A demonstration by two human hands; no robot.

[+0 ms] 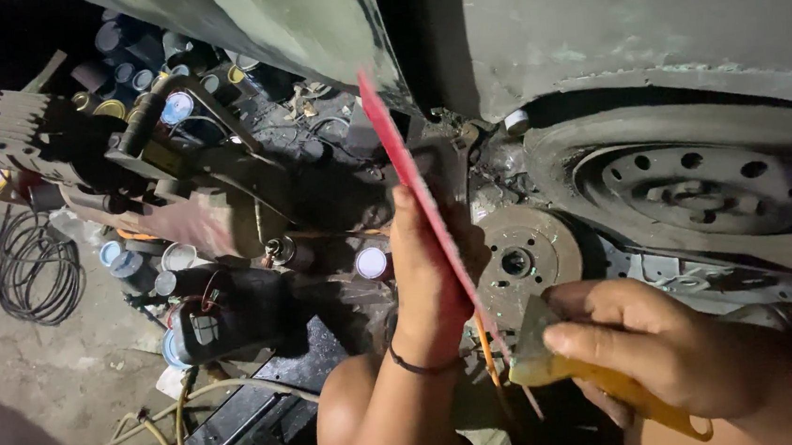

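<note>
Centrally, the left hand (429, 276) is closed around a thin red board (417, 188), holding it edge-on and tilted toward the upper middle of the frame, probably so its flat face serves as a palette. At lower right, the right hand (655, 348) grips the yellow handle of a scraper (557, 356), its blade angled toward the board's lower edge, a position suited to loading or wiping the blade. Behind both lie a rusty brake disc (523, 258) and a wheel (704, 189) beneath the grey car body (643, 15). Paint cans (135, 73) crowd the upper left; a coiled cable (35, 270) rests on the floor at far left.
</note>
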